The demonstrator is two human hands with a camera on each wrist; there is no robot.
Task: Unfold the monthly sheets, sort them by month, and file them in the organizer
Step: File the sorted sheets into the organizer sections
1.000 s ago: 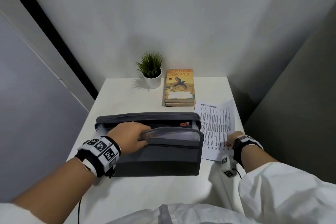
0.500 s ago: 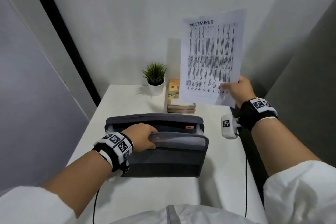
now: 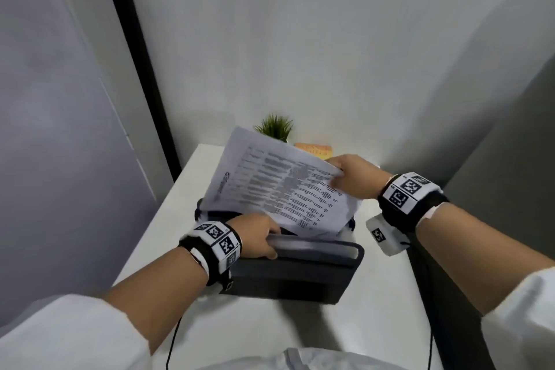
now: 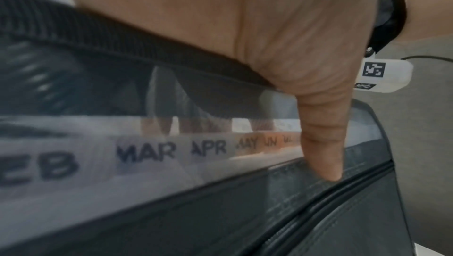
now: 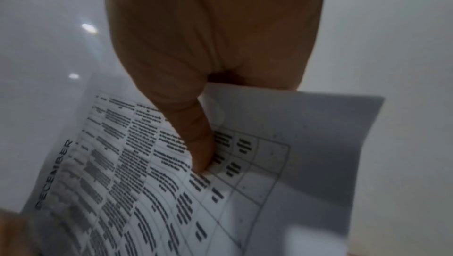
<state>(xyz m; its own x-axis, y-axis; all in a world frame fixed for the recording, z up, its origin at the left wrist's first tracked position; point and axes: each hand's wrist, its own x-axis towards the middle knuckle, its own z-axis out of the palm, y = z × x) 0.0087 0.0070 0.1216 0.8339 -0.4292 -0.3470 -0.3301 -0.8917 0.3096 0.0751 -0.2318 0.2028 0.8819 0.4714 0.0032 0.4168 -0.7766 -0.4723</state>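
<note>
A dark grey expanding organizer (image 3: 288, 276) stands open on the white table (image 3: 168, 237). My left hand (image 3: 255, 237) grips its front flap and dividers, pulling them toward me; in the left wrist view the thumb (image 4: 321, 144) lies over the tabs (image 4: 208, 147) marked FEB, MAR, APR, MAY. My right hand (image 3: 353, 179) pinches the December sheet (image 3: 279, 186) by its right edge, thumb (image 5: 196, 144) on the printed side. The sheet (image 5: 152, 182) is turned sideways and tilted over the organizer, its lower edge down at the open top behind the dividers.
A small potted plant (image 3: 276, 128) and an orange book (image 3: 315, 150) stand at the back of the table, partly hidden by the sheet. Grey walls close in on both sides. Bare table lies left of and in front of the organizer.
My right hand lifted the December sheet off the table, raised it upright, then turned it sideways and brought it down to the organizer. My left hand kept hold of the dividers.
</note>
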